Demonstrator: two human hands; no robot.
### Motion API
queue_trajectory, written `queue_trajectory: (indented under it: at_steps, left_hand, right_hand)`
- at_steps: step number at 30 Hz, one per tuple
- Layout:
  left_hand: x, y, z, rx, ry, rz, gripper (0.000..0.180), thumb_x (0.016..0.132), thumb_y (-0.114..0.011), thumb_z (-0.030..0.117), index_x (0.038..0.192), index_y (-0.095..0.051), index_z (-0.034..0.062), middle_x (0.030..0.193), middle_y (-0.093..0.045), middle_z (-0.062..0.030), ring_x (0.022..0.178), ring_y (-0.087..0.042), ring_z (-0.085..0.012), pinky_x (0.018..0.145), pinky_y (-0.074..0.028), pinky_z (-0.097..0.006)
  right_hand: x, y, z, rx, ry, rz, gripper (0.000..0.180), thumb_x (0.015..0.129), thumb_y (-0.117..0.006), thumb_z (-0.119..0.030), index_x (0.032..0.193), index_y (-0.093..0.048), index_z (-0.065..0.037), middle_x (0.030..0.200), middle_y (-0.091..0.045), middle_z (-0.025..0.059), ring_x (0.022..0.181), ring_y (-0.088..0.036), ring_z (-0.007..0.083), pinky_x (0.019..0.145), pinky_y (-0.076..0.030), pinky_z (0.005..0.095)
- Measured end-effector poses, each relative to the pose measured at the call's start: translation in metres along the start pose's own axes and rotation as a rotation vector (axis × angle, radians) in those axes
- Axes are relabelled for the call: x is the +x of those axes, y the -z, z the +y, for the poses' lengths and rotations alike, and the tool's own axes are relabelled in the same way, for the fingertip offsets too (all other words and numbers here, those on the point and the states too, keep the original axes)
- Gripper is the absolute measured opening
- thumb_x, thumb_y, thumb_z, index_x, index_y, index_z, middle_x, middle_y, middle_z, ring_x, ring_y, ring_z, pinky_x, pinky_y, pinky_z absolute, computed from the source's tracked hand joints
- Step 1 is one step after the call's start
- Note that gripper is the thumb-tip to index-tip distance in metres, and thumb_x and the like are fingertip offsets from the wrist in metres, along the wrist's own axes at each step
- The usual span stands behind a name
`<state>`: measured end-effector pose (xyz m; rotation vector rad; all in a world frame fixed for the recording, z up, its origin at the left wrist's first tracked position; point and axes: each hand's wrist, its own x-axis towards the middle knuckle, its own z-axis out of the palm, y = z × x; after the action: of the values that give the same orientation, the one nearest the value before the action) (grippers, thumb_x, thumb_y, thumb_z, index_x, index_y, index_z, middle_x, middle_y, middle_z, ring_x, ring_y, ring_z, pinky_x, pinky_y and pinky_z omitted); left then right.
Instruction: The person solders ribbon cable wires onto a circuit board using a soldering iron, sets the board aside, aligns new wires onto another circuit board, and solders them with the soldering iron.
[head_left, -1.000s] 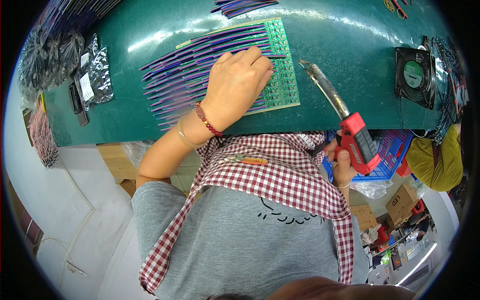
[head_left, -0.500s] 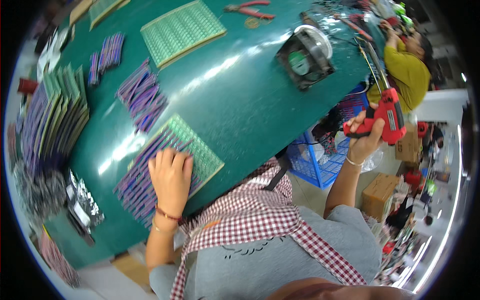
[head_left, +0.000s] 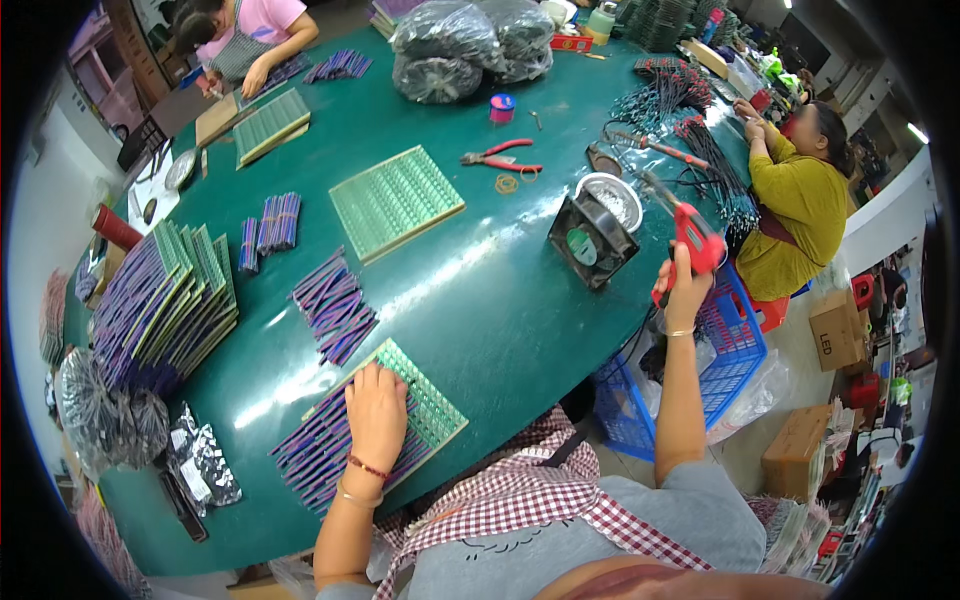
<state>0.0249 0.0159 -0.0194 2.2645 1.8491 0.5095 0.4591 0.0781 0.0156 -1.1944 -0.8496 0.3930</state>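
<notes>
Can see a green circuit board (head_left: 428,402) at the near left of the counter (head_left: 500,340), set askew, with rows of purple-blue wires (head_left: 315,458) across the left part and bare green on the right. Rests the left hand (head_left: 378,410) palm down over board and wires, with fingers bent and close together; cannot tell whether pinching any wire. Holds the right arm out to the right, above a blue basket (head_left: 738,372), with right hand (head_left: 685,290) fingers wrapped around a red soldering gun (head_left: 700,240), tip angled far and left
</notes>
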Motion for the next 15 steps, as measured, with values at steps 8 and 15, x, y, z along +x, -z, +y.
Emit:
queue_trajectory:
  at_steps: [8, 15]
  left_hand:
    - [0.006, 0.01, 0.006, -0.357, -0.032, 0.135, 0.007, 0.086, -0.066, 0.008, 0.089, -0.06, 0.0054, 0.081, -0.057, -0.0124, 0.076, -0.061, -0.0331, 0.065, -0.049, -0.044]
    - [-0.006, 0.003, 0.007, -0.234, -0.009, 0.083, 0.009, 0.08, -0.072, 0.01, 0.082, -0.064, 0.0074, 0.081, -0.061, -0.0058, 0.071, -0.063, -0.0257, 0.06, -0.05, -0.036]
  right_hand:
    - [-0.031, -0.001, -0.046, 0.078, -0.038, 0.025, 0.032, 0.099, -0.059, -0.028, 0.114, -0.058, 0.001, 0.071, -0.059, 0.007, 0.05, -0.046, 0.0121, 0.051, -0.043, 0.0267]
    - [-0.129, -0.015, -0.06, 0.06, -0.168, -0.519, 0.051, 0.097, -0.061, -0.039, 0.124, -0.051, 0.003, 0.072, -0.056, 0.0074, 0.053, -0.048, 0.0119, 0.053, -0.045, 0.0283]
